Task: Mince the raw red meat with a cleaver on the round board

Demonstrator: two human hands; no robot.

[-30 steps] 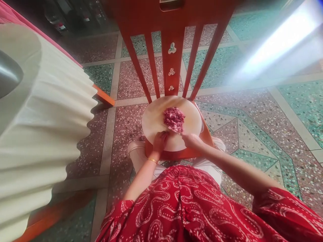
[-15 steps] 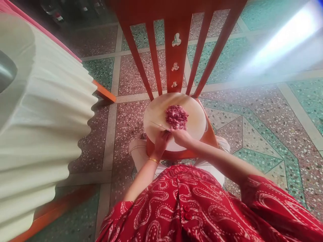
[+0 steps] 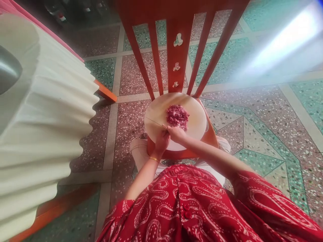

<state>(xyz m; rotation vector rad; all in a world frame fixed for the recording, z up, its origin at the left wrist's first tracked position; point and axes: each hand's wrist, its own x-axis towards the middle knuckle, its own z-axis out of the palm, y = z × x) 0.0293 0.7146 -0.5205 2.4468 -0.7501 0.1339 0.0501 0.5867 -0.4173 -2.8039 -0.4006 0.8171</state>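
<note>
A round pale chopping board (image 3: 196,116) lies on the chair seat with a heap of chopped reddish meat (image 3: 177,116) in its middle. My right hand (image 3: 176,133) is closed at the near edge of the meat. From its fingers a thin, straight stick-like thing (image 3: 155,121) points left over the board; whether it is a skewer or a blade seen edge-on, I cannot tell. Against the right fingers, my left hand (image 3: 163,139) is closed, its fingertips partly hidden. What the left fingers hold, if anything, is too small to make out.
The slatted red-brown chair back (image 3: 178,53) rises behind the board. To the left stands a table with a pleated cream cloth (image 3: 58,111) and a grey metallic object (image 3: 8,70) on top. A wooden leg (image 3: 106,92) juts out below it. Patterned terrazzo floor (image 3: 264,101) surrounds the chair.
Both hands have stayed together, and the right hand has shifted slightly left. The thin stick-like thing reaches a little farther left and away from me. The meat heap looks the same.
</note>
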